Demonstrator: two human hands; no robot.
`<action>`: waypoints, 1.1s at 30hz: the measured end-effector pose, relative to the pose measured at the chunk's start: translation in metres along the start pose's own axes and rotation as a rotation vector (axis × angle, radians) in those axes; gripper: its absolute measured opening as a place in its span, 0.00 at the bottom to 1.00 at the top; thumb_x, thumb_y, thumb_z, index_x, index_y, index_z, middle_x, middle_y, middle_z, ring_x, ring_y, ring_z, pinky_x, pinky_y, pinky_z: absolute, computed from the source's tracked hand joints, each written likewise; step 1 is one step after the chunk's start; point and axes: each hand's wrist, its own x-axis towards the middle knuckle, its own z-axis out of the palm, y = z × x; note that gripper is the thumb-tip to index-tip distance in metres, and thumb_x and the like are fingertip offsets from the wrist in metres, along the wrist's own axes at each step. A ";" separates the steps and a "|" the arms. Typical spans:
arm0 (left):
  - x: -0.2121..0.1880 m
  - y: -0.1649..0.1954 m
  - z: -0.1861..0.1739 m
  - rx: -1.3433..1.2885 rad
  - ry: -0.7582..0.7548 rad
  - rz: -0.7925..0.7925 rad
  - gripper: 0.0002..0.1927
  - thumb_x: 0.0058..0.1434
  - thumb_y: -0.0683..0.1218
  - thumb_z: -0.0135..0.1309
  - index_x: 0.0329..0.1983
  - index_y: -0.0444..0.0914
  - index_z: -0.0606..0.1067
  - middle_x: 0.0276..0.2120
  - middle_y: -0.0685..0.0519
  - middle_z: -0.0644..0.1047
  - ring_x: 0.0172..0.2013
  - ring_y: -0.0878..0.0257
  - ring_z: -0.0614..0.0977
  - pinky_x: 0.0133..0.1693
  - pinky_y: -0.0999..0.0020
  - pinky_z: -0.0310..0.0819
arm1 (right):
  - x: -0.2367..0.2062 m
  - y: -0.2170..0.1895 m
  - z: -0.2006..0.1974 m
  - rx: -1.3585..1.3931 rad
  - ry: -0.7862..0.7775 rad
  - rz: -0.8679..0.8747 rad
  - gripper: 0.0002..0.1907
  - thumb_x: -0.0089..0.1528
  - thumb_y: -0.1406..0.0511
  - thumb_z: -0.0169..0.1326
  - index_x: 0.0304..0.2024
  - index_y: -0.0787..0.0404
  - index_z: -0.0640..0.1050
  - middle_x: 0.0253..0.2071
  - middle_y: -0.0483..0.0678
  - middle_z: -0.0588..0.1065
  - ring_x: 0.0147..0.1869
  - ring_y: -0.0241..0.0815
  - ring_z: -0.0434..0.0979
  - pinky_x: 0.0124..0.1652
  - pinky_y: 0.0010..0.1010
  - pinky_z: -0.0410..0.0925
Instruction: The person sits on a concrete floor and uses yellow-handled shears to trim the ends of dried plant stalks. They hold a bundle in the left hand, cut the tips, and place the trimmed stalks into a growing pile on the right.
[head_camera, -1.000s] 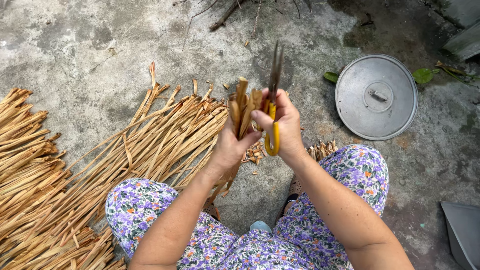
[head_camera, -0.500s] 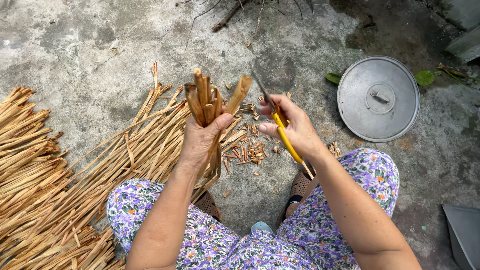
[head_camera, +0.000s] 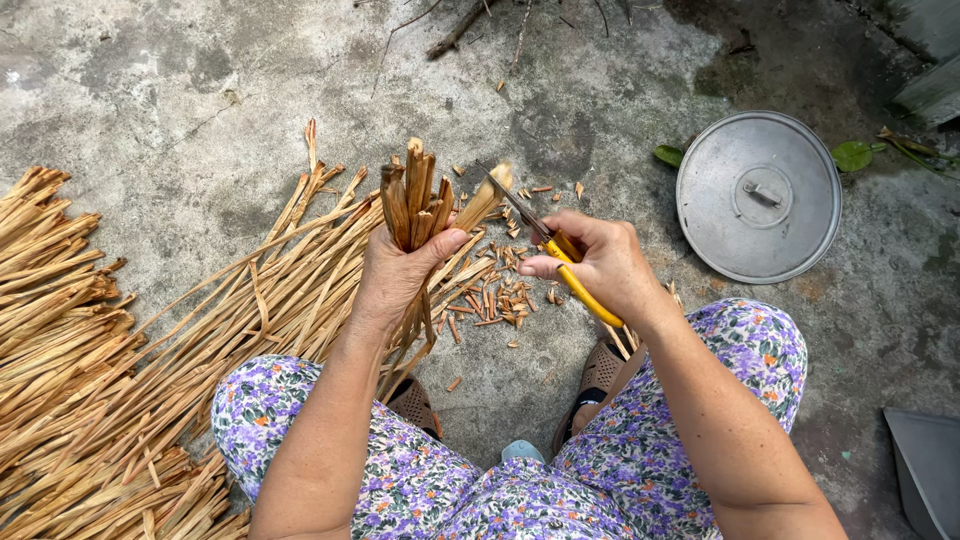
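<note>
While you crouch over the rough concrete floor (head_camera: 200, 90), your left hand (head_camera: 400, 275) is clamped around a bundle of dry strips (head_camera: 415, 200), flat, fibrous, tan-brown blades of reed or leaf stalk held upright with their blunt, uneven ends fanned just above your fingers. The lower lengths of the bundle trail down past your wrist toward your knee. Your right hand (head_camera: 600, 265) is closed on the yellow handles of a pair of scissors (head_camera: 555, 255); the thin, dark metal blades angle up and left, and their tip lies at one pale strip that leans out of the bundle's right side. Your two hands are near each other but not touching.

Between them, on the floor, lies a scatter of short offcuts (head_camera: 495, 295), small stiff chips of the same straw-coloured stuff. To your left, long loose strips (head_camera: 250, 300) spread out in a flat sheaf across the concrete, and further left a thicker stack (head_camera: 50, 290) lies in rough layers. To the right sits a round, dull grey metal lid (head_camera: 758, 195) with a small strap handle at its centre, well apart from your hands, with green leaves (head_camera: 852, 155) at its far edge. Your trousers (head_camera: 700, 360) are a soft floral print in purple.
</note>
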 end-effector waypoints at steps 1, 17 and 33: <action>0.000 -0.002 0.000 -0.022 0.008 -0.009 0.13 0.57 0.46 0.67 0.45 0.40 0.82 0.34 0.56 0.83 0.34 0.71 0.82 0.36 0.76 0.79 | 0.000 0.002 0.001 0.076 0.006 0.010 0.23 0.51 0.54 0.71 0.44 0.58 0.83 0.26 0.38 0.76 0.31 0.30 0.71 0.31 0.27 0.66; 0.006 -0.026 0.030 -0.580 0.008 0.008 0.12 0.60 0.39 0.65 0.47 0.38 0.79 0.40 0.55 0.81 0.42 0.66 0.81 0.46 0.68 0.77 | -0.005 -0.019 0.041 -0.053 0.100 -0.143 0.46 0.49 0.48 0.70 0.63 0.60 0.68 0.51 0.52 0.71 0.55 0.47 0.76 0.54 0.40 0.70; -0.004 -0.027 0.055 -0.649 0.029 0.026 0.11 0.62 0.39 0.62 0.47 0.36 0.78 0.40 0.54 0.80 0.40 0.67 0.82 0.41 0.75 0.81 | -0.009 -0.026 0.048 -0.258 0.246 -0.270 0.45 0.50 0.43 0.68 0.60 0.60 0.72 0.44 0.51 0.73 0.47 0.48 0.79 0.43 0.42 0.72</action>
